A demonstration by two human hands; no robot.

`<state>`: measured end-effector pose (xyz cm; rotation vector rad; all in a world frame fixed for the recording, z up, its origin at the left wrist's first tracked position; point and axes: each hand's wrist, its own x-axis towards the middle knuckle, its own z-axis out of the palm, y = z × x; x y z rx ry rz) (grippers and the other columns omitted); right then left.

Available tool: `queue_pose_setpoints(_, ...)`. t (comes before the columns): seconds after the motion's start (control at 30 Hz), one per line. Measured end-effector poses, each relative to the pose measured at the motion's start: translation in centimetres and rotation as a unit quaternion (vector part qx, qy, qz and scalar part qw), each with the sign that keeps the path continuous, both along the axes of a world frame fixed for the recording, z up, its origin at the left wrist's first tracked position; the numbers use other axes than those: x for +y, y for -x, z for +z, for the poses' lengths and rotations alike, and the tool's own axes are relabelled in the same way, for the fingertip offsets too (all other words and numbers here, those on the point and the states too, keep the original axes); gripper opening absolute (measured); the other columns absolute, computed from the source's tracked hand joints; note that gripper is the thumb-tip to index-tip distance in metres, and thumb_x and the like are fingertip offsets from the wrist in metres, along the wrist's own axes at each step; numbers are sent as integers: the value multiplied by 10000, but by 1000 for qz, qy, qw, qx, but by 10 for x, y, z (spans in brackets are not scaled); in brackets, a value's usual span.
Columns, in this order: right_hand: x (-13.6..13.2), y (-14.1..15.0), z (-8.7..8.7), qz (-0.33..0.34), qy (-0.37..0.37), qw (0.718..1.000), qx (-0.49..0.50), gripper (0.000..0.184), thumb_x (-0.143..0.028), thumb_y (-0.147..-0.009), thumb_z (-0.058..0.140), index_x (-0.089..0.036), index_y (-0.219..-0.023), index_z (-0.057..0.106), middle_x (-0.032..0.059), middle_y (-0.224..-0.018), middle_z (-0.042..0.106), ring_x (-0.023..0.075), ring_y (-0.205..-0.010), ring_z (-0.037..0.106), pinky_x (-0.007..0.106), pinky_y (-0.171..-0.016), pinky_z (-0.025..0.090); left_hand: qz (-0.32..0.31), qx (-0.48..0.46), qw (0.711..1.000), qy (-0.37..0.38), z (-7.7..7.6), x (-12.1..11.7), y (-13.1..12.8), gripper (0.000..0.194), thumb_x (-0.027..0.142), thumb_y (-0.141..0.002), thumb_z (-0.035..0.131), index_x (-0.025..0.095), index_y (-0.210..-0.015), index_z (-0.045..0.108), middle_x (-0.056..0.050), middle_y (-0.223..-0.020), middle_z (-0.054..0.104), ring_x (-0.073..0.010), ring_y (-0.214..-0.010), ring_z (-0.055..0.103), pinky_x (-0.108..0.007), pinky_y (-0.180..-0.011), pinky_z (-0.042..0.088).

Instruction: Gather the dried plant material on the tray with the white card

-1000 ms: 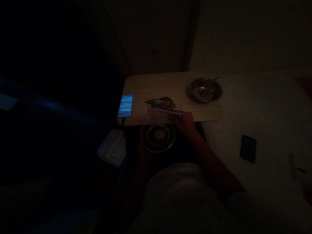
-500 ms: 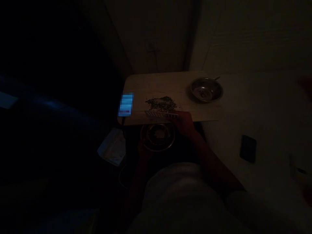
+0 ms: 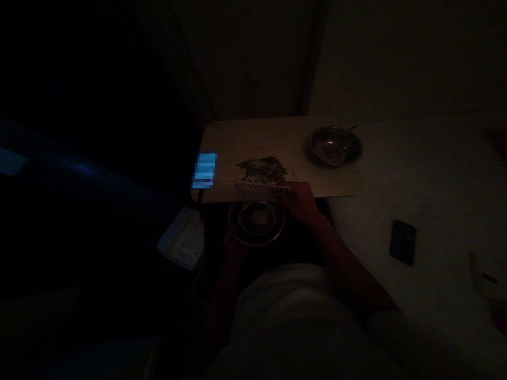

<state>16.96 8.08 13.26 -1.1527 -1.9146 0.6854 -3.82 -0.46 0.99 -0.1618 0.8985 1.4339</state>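
The room is very dark. My right hand [image 3: 298, 200] is closed on the end of a thin flat strip with slanted stripes [image 3: 253, 189], whose exact kind I cannot make out. The strip lies across the near edge of a small wooden table [image 3: 273, 134]. Just beyond it is a loose heap of small dark green bits [image 3: 263, 168], perhaps seeds or dried leaves. My left hand [image 3: 234, 240] grips the left rim of a round metal bowl [image 3: 257, 244] just below the table edge. Something pale lies in the bowl's middle.
A second metal bowl [image 3: 336, 148] with a utensil handle stands at the table's right. A glowing phone-like screen [image 3: 204, 170] is at the left edge. To the right, a dark phone-shaped object [image 3: 403, 241] lies on a pale surface. A pale packet [image 3: 182, 240] is at lower left.
The striped strip and my right hand have shifted slightly toward me. My left hand and the bowl look unmoved. The picture has become a little darker.
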Motion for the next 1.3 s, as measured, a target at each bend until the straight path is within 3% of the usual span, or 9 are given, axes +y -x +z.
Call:
queue_pose_setpoints(0.13, 0, -4, 2, 3, 15, 1000, -1, 192, -331, -809, 658, -159, -825, 743, 23, -723, 712, 142, -625, 613, 234, -580, 399, -12, -2, 1000, -1, 0, 0, 1, 332, 298, -793, 551, 154, -1055, 694, -100, -1075, 727, -308, -1258, 516, -481, -1070, 376)
queue_pose_setpoints(0.33, 1, -7, 2, -56, 10, 998, 25, 225, -359, -820, 638, -157, -855, 730, 27, -725, 694, 151, -638, 595, 248, -599, 412, 8, 17, 1000, -4, -1, 0, 0, 299, 267, -787, 558, 174, -1032, 702, -70, -1035, 740, -289, -1229, 544, -457, -1072, 380)
queue_pose_setpoints(0.73, 0, -5, 4, -42, 6, 999, 3, 207, -334, -814, 647, -163, -883, 741, 31, -764, 722, 156, -653, 618, 248, -618, 423, 2, 8, 1000, 15, -2, 0, 2, 325, 266, -774, 563, 169, -1054, 696, -91, -1042, 737, -311, -1221, 548, -480, -1053, 395)
queue_pose_setpoints(1.13, -1, -9, 5, -19, 24, 1000, -3, 211, -350, -802, 656, -150, -763, 711, -6, -632, 646, 119, -575, 542, 229, -558, 366, -9, 4, 1000, -2, -3, 0, 3, 344, 290, -798, 530, 182, -1085, 687, -83, -1077, 729, -309, -1233, 539, -483, -1057, 390)
queue_pose_setpoints(1.3, 0, -15, 2, -64, 26, 997, 45, 211, -364, -790, 662, -160, -800, 717, 4, -669, 653, 133, -593, 552, 240, -565, 394, -8, 2, 1000, 4, 1, 0, 2, 334, 292, -793, 537, 182, -1068, 691, -85, -1038, 738, -309, -1217, 553, -475, -1051, 399)
